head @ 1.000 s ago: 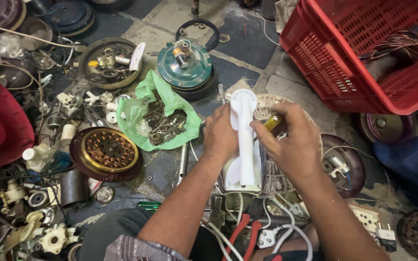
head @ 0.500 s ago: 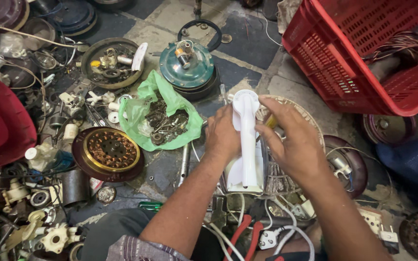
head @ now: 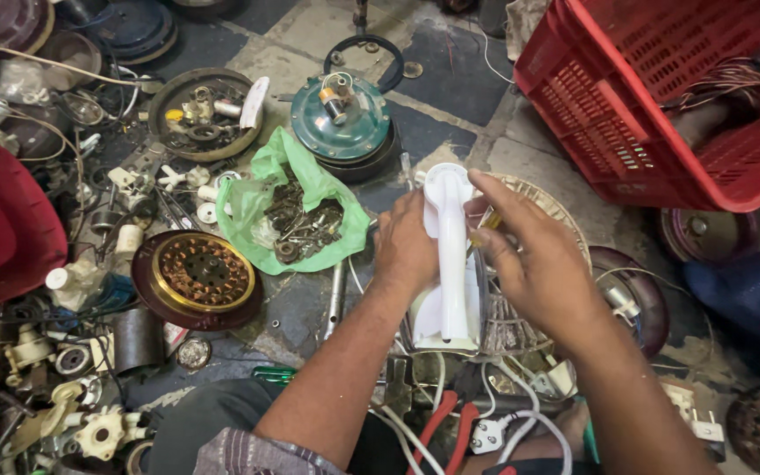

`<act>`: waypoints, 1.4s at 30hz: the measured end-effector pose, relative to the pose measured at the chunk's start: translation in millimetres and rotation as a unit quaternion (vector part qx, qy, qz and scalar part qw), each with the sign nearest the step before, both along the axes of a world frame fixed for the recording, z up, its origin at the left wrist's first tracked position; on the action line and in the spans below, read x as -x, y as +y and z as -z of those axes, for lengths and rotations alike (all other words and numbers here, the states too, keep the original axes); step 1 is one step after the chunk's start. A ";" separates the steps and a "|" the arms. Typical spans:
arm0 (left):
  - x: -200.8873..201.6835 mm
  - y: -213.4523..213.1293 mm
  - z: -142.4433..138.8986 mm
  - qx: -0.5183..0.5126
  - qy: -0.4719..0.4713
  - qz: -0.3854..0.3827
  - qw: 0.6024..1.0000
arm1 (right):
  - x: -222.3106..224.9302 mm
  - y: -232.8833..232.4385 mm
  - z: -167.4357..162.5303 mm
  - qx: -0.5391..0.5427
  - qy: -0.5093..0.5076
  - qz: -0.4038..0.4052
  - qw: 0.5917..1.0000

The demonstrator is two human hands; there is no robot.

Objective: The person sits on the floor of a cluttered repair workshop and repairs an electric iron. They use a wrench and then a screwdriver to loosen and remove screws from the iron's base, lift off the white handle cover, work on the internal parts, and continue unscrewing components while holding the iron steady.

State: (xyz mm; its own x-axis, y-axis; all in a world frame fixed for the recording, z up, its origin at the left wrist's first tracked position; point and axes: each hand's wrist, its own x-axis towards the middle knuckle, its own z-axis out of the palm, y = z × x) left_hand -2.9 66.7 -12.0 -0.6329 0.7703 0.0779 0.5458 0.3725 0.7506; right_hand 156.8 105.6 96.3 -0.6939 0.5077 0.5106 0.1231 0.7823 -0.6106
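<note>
The left hand [head: 406,251] wraps around a white plastic fan stand [head: 450,255] held upright over the floor [head: 327,35], while the right hand [head: 538,264] pinches a small yellow-handled tool [head: 484,236] against its upper part. Just left lies a green plastic bag [head: 332,198] full of screws and metal bits, beside a copper-wound motor [head: 200,274]. A teal motor housing [head: 342,123] sits beyond, and a red crate [head: 661,97] stands at upper right.
</note>
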 end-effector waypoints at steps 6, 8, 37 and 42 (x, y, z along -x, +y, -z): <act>-1.6 -0.9 -3.2 0.002 -0.007 -0.002 1.000 | 0.3 1.3 2.4 0.087 -0.020 0.030 0.996; -2.1 -0.1 -4.6 0.001 -0.006 -0.004 1.000 | -0.1 3.0 7.0 0.082 -0.010 0.052 0.995; 0.5 -0.8 -2.2 -0.002 0.002 0.004 1.000 | 6.1 6.3 17.2 -0.058 -0.009 0.044 0.997; -1.2 -1.4 -5.8 -0.002 -0.004 0.000 1.000 | -4.0 7.8 9.5 0.047 0.009 -0.050 0.998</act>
